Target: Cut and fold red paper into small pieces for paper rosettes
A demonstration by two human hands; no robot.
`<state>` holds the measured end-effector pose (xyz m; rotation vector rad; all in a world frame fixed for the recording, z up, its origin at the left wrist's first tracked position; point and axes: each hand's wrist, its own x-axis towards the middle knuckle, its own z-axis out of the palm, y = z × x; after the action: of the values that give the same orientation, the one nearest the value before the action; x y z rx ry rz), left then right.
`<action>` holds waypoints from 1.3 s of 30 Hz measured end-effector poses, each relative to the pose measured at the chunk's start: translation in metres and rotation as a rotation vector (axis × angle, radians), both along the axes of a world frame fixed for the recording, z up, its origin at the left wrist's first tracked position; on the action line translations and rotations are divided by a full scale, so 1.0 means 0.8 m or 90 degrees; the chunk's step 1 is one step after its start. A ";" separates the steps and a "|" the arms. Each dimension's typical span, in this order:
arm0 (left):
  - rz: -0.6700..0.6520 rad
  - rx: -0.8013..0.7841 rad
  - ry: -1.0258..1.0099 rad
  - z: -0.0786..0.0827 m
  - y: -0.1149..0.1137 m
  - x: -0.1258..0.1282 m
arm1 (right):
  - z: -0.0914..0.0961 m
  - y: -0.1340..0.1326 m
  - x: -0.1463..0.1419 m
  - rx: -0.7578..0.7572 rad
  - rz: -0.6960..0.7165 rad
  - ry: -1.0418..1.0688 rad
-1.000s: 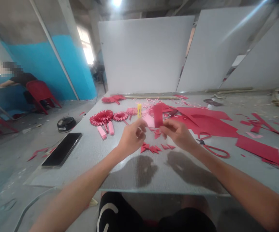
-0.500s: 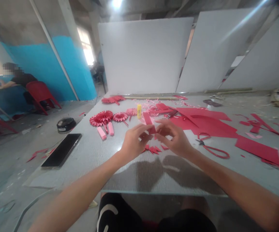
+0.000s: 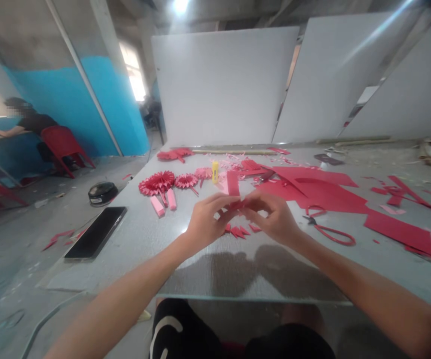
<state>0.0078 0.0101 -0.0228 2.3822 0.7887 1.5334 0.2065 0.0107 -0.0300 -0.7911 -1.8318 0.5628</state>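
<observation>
My fingers (image 3: 225, 200) on both hands pinch narrowly on a red paper strip (image 3: 232, 183), with red paper triangles (image 3: 236, 232) just below it and a yellow glue stick (image 3: 215, 172) just beyond it on the worktop (image 3: 140, 239).

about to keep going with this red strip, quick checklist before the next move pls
1. red paper strip pinched between left hand and right hand: ok
2. strip's lower end: cannot tell, fingers hide it
3. scissors lying within reach of right hand: ok
4. glue stick standing upright beyond the hands: ok
5. glue stick cap on: cannot tell
6. red paper triangles on the table near the hands: ok
</observation>
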 end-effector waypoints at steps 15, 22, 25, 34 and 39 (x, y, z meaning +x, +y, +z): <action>0.081 0.116 0.020 -0.002 0.006 -0.001 | 0.005 -0.011 0.001 0.212 -0.120 -0.050; 0.129 0.202 0.027 0.010 0.000 -0.003 | 0.008 -0.016 0.002 0.156 0.001 0.004; 0.097 0.208 0.051 0.012 -0.003 -0.003 | 0.009 -0.018 -0.002 0.067 0.019 0.086; 0.026 0.208 0.019 0.011 -0.009 -0.001 | 0.008 -0.012 -0.006 -0.029 0.060 0.064; -0.004 0.113 0.006 0.012 -0.016 -0.002 | 0.006 -0.009 -0.007 -0.029 0.046 0.086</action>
<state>0.0066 -0.0025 -0.0132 2.5146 0.6719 1.6537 0.2012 0.0033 -0.0250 -0.7021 -1.7337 0.6904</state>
